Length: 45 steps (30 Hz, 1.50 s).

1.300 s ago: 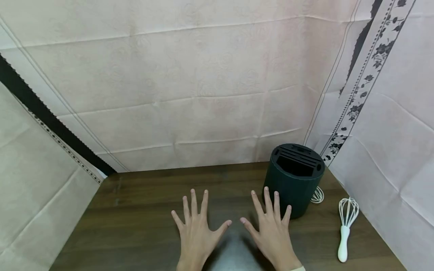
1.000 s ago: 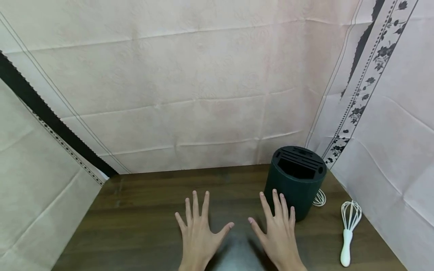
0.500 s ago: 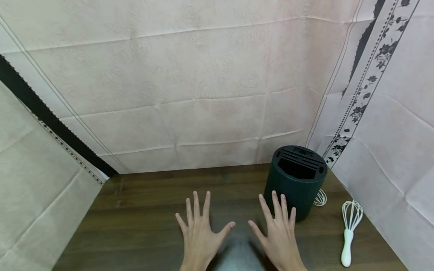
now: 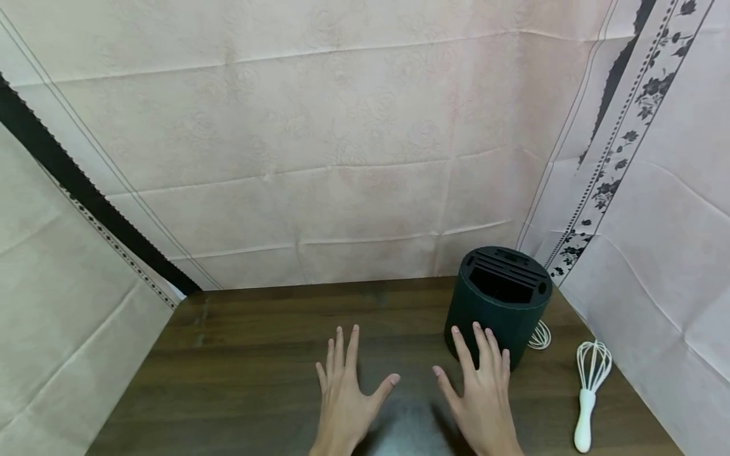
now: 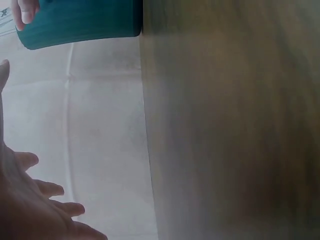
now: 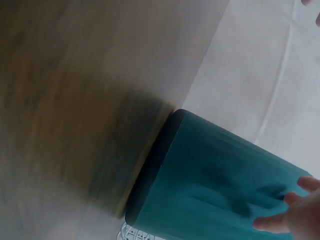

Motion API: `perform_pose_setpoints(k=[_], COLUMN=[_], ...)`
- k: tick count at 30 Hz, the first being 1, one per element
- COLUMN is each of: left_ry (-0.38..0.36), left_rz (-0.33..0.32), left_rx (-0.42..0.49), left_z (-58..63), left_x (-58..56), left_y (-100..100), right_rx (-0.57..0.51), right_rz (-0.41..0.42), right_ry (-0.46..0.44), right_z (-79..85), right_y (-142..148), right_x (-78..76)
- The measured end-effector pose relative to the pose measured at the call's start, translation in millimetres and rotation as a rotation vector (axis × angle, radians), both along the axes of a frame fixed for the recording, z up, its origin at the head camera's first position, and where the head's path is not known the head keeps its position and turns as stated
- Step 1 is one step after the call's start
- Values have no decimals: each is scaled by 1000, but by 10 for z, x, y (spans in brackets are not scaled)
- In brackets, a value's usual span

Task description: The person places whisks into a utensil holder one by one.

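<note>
My left hand [image 4: 348,399] hovers over the brown wooden table with fingers spread and nothing in its grasp. My right hand [image 4: 483,399] is likewise spread and holds nothing; its fingertips overlap the lower front of a dark green cylindrical holder [image 4: 485,329] in the head view. That holder stands upright and has slots and a wide dark opening in its top. In the right wrist view the fingers [image 6: 272,223] are close to the green wall [image 6: 215,175]. A white-handled whisk [image 4: 584,405] lies to the right of the holder.
White wire loops [image 4: 538,334] show behind the holder's right side, the rest hidden by it. Pale cloth walls [image 4: 365,158] enclose the wooden table [image 4: 239,380] at the back, left and right. A floral strip [image 4: 618,158] runs down the right corner.
Both hands have shifted slightly to the right, and the left hand's fingers have drawn closer together. The holder and the whisk have stayed in place while the view moved a little.
</note>
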<state>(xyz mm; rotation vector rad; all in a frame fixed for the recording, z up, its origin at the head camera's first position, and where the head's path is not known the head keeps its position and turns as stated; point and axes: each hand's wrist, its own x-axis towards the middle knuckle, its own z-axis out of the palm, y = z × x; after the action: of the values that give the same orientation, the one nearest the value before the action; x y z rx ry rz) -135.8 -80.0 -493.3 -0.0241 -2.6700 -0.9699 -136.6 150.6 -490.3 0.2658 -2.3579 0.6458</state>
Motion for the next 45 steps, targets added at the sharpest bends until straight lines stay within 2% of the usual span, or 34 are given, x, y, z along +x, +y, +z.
perform_pose_setpoints(k=[7, 14, 18, 26, 30, 35, 40, 45], left_ry=[52, 101, 111, 101, 101, 65, 28, 26], left_rz=[-90, -172, -202, -265, -298, -321, -340, -365], left_rx=[178, 391, 439, 472, 461, 478, 495, 516], left_z=[46, 96, 110, 115, 98, 85, 51, 27], left_x=[9, 9, 8, -53, -119, -168, -229, -305], left_y=[83, 172, 210, 326, 406, 502, 565, 606], right_rx=[-165, -356, -419, -513, -551, -602, -648, -611], right_rz=[-38, -49, -42, -99, -98, -103, -64, 13], right_ry=[156, 223, 257, 128, 118, 117, 59, 8], right_z=[20, 85, 92, 150, 197, 277, 384, 414], right_y=[157, 281, 336, 465, 507, 604, 778, 943], right_x=[-36, -93, -134, -169, -232, -335, -429, -530])
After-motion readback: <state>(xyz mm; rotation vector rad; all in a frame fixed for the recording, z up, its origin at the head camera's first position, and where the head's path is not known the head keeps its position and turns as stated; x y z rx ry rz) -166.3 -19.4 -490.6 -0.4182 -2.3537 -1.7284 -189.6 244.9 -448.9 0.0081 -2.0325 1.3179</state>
